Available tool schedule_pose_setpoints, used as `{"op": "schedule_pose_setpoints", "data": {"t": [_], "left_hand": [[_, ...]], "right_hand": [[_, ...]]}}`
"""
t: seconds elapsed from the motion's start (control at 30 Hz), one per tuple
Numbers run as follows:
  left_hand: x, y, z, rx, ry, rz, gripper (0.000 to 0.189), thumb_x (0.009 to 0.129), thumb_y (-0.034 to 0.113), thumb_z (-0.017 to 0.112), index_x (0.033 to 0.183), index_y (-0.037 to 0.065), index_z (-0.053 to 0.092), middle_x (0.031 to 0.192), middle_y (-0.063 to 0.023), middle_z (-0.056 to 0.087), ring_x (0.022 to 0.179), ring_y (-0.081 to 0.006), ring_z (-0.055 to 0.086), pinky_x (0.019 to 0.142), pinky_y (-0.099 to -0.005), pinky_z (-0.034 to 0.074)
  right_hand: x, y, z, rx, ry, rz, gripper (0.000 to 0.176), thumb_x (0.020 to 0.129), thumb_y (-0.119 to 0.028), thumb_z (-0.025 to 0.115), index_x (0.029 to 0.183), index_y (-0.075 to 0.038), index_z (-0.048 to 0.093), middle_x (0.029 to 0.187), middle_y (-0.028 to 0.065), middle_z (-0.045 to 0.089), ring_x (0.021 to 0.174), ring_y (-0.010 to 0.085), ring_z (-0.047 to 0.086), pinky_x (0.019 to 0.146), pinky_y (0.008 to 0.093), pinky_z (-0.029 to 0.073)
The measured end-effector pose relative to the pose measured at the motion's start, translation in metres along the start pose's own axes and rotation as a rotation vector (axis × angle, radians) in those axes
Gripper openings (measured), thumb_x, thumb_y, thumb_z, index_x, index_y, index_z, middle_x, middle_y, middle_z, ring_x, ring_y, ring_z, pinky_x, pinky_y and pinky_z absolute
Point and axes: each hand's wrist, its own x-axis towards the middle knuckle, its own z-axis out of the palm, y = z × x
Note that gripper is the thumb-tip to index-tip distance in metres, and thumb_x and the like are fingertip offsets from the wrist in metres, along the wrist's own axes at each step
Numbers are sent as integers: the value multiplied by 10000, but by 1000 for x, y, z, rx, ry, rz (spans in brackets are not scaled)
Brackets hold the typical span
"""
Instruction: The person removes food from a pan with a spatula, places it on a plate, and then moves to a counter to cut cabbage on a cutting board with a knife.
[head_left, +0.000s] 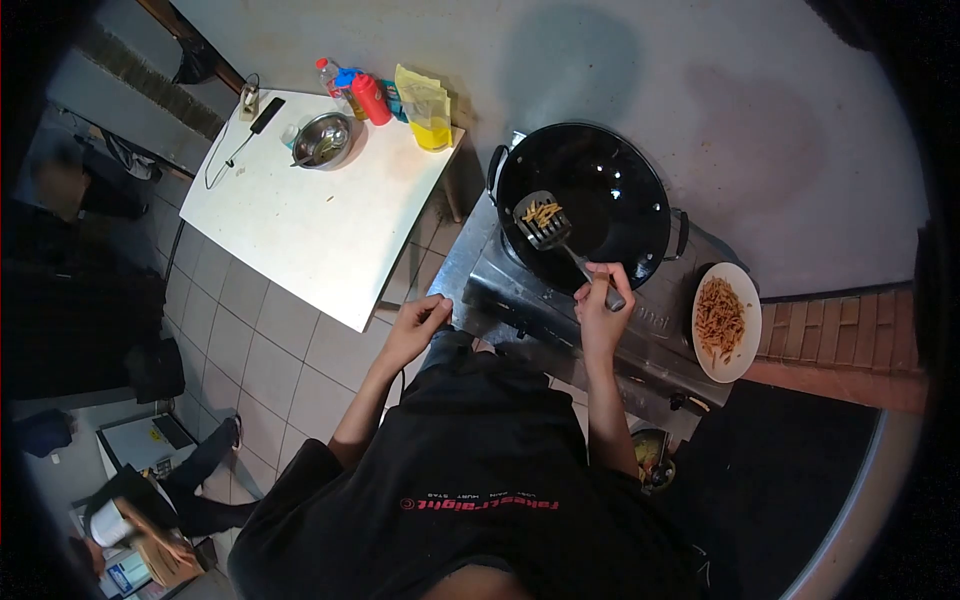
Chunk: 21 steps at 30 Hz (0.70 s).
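Observation:
My right hand (pixel 603 305) is closed around the handle of a slotted spatula (pixel 562 238). The spatula's head is over the black wok (pixel 630 200) and carries a few thin yellow-brown food strips (pixel 543 214). Two side handles stick out from the wok, which sits on a steel gas stove (pixel 540 305). My left hand (pixel 418 328) is beside the stove's left end, its fingers curled together with nothing visible in them. Right of the wok, an oval white plate (pixel 746 345) holds a heap of browned strips (pixel 720 318).
A white table (pixel 310 230) on the left bears a steel bowl (pixel 323 140), a red squeeze bottle (pixel 371 99), a yellow pouch (pixel 428 112) and a corded black-handled tool (pixel 268 115). A container (pixel 652 462) is below the stove. Another person (pixel 165 500) is at lower left.

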Motion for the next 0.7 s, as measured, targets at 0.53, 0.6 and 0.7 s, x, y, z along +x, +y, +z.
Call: {"op": "schedule_pose_setpoints", "data": {"t": [0.53,0.6,0.7], "left_hand": [[15,-2,-11,48,-61,-31,412,1033,309,549,766,-3,589,636,30,449,637,-58,397,571,-265,338],[18,-3,-14,55,-72,-31,407,1032,306,551,770,-3,595,637,28,455,639,-58,401,573,-265,342],[22,-3,-16,27,-93,-30,408,1031,307,552,768,-1,601,634,26,461,638,-56,404,574,-264,345]], "right_hand": [[1,-11,32,71,73,92,120,988,-135,543,897,-69,584,568,28,561,414,56,461,362,229,283],[0,-13,36,106,76,98,121,987,-129,537,897,-57,570,573,37,560,419,56,465,357,234,290],[-2,-12,40,130,87,91,118,985,-125,534,894,-54,558,576,47,559,421,58,466,347,236,290]]}}
